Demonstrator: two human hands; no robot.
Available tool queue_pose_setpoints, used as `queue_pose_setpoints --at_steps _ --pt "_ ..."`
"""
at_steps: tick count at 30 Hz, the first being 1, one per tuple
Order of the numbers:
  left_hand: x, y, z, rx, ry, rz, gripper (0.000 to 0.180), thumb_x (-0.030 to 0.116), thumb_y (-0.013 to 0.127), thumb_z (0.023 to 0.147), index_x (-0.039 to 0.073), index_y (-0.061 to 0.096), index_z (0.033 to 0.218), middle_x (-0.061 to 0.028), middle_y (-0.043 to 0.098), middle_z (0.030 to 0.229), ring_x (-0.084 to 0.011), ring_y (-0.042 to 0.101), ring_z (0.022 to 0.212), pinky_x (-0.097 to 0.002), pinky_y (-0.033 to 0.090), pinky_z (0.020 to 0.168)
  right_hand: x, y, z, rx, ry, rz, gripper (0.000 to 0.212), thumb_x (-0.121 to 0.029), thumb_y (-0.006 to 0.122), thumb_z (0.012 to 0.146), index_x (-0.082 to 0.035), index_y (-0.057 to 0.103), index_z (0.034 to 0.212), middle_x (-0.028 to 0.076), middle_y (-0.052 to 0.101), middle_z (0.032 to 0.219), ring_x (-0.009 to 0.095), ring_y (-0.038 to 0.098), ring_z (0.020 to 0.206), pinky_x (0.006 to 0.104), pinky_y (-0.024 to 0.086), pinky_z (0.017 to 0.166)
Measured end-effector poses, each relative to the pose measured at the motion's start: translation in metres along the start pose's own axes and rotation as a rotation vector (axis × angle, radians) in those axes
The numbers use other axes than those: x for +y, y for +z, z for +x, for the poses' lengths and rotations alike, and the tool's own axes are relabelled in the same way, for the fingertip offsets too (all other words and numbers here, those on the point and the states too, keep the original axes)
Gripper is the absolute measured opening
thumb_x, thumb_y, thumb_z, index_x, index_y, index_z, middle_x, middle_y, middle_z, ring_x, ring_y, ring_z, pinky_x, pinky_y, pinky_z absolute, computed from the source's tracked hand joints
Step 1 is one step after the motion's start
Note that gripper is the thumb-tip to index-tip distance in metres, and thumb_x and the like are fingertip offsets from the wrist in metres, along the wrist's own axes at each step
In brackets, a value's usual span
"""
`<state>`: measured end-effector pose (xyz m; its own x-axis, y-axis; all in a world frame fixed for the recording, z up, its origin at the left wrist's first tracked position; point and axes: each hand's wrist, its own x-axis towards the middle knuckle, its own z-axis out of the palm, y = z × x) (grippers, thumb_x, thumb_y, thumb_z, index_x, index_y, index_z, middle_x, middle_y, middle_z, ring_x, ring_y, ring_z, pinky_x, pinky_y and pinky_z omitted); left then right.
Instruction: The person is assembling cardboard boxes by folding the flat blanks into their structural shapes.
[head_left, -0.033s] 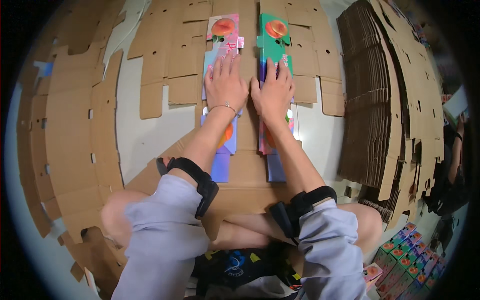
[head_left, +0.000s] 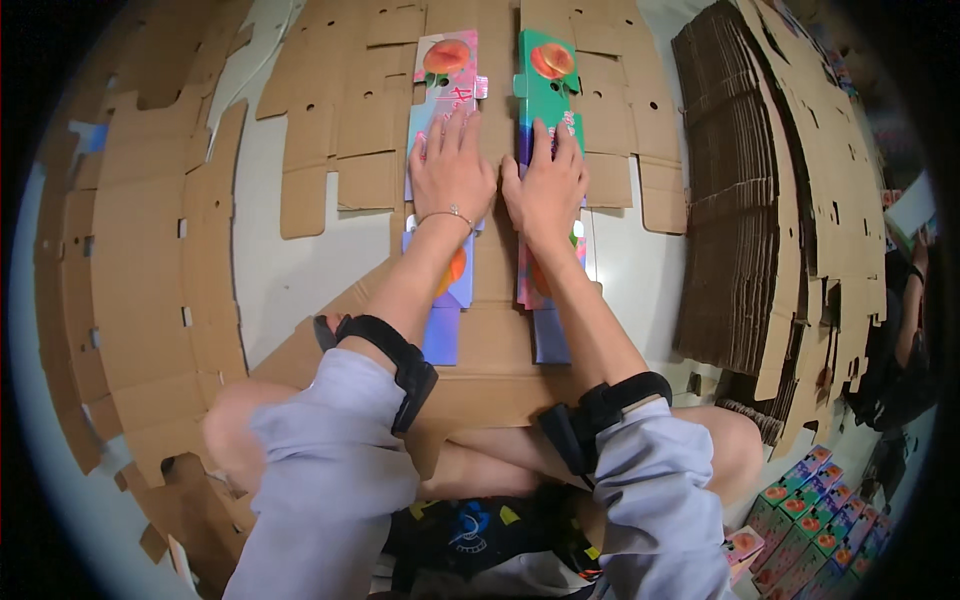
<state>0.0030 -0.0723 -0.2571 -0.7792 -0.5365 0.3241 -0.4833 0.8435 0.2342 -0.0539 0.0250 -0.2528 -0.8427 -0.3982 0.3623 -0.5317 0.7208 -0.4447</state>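
Two long, flattened printed cartons lie side by side on brown cardboard [head_left: 498, 345], running away from me. My left hand [head_left: 452, 178] rests flat, fingers spread, on the left carton [head_left: 447, 58], which is pink and blue-purple with a peach picture. On the right carton [head_left: 549, 70], green at its far end and purple at its near end, lies my right hand [head_left: 546, 192], palm down with the fingers out straight. Neither hand grips anything. My hands and wrists cover the middle of both cartons. Whether each is one sheet or several cannot be told.
A tall stack of flat brown cardboard [head_left: 730, 190] stands to the right. Large cardboard sheets [head_left: 150, 290] spread over the left side. At the lower right, several upright printed boxes [head_left: 815, 520] are grouped on the floor. Another person's arm [head_left: 910, 320] shows at the far right.
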Motion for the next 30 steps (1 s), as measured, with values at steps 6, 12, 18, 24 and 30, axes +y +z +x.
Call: queue_pose_setpoints --at_steps 6,12,18,24,30 --pt "-0.008 0.008 -0.009 0.046 0.047 -0.052 0.056 0.019 0.049 0.076 0.014 0.039 0.131 -0.0058 0.039 0.136 -0.0240 0.036 0.126 -0.0405 0.024 0.105 0.014 0.000 -0.006 0.004 -0.034 0.090 0.056 -0.022 0.059 0.072 -0.007 0.046 0.124 0.018 0.039 0.130 0.033 0.039 0.120 0.0460 0.029 0.098" --pt "0.000 -0.004 0.006 -0.021 0.019 0.034 0.056 0.022 0.052 0.076 0.014 0.040 0.130 -0.0068 0.038 0.136 -0.0244 0.034 0.127 -0.0416 0.023 0.104 0.001 -0.001 0.005 -0.053 -0.007 0.014 0.060 -0.022 0.060 0.070 -0.007 0.044 0.125 0.018 0.037 0.131 0.033 0.033 0.123 0.0469 0.025 0.099" --pt "-0.001 -0.024 0.010 -0.078 0.011 -0.249 0.080 0.034 0.070 0.063 0.012 0.037 0.133 -0.0099 0.034 0.139 -0.0242 0.031 0.129 -0.0420 0.023 0.105 0.014 -0.026 0.017 -0.191 -0.012 0.024 0.081 -0.032 0.065 0.064 -0.007 0.032 0.134 0.018 0.026 0.138 0.035 0.025 0.128 0.0469 0.018 0.104" --pt "-0.034 -0.074 0.018 -0.449 0.003 -0.533 0.085 0.037 0.074 0.061 0.006 0.037 0.132 -0.0191 0.044 0.129 -0.0321 0.044 0.118 -0.0387 0.035 0.099 0.069 -0.047 0.027 -0.384 -0.080 0.450 0.088 -0.034 0.068 0.067 -0.004 0.023 0.137 0.023 0.030 0.136 0.034 0.031 0.126 0.0413 0.028 0.102" --pt "-0.056 -0.180 -0.001 -0.595 0.130 -0.348 0.067 0.034 0.069 0.070 0.005 0.044 0.125 -0.0200 0.047 0.125 -0.0317 0.045 0.115 -0.0365 0.036 0.098 0.039 -0.198 0.034 -0.780 0.074 0.238 0.088 -0.034 0.064 0.077 0.003 0.013 0.138 0.028 0.045 0.125 0.035 0.046 0.116 0.0352 0.037 0.097"
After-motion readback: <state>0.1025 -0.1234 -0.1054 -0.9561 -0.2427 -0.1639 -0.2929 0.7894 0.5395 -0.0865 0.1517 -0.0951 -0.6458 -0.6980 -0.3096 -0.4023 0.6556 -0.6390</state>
